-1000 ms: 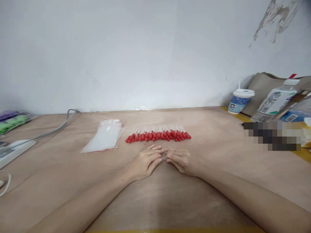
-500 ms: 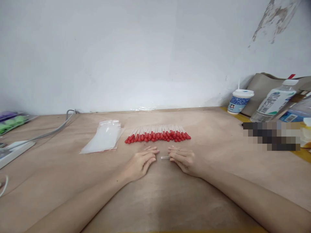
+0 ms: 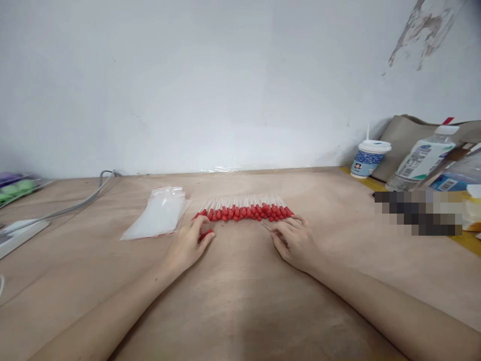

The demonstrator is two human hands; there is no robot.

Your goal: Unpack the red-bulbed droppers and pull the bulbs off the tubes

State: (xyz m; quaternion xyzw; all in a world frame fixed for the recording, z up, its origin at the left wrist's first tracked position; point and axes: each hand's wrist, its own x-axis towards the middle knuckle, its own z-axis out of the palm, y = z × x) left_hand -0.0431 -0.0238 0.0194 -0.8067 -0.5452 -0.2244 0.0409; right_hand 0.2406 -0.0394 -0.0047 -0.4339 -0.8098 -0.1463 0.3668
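Brown tabletop (image 3: 240, 296), pale wall (image 3: 188, 90) behind; left fingers (image 3: 199, 226) hold a red tip (image 3: 205, 234), right fingers (image 3: 284, 229) a thin tube (image 3: 266, 226).

A row of sticks (image 3: 244, 212) is laid across the centre of the surface (image 3: 240, 301). Its near left end is met by the left grip (image 3: 188, 243); before its right end the right grip (image 3: 295, 241) is placed, a thin tube (image 3: 266, 226) held in it. Left of the row, a stack of bags (image 3: 154, 213) is set. At far left, a cable (image 3: 80, 203) is stretched towards the wall (image 3: 188, 90) behind. At upper right, a cup (image 3: 366, 168) and bottle (image 3: 419, 163) are stood before a large bag (image 3: 396, 140).
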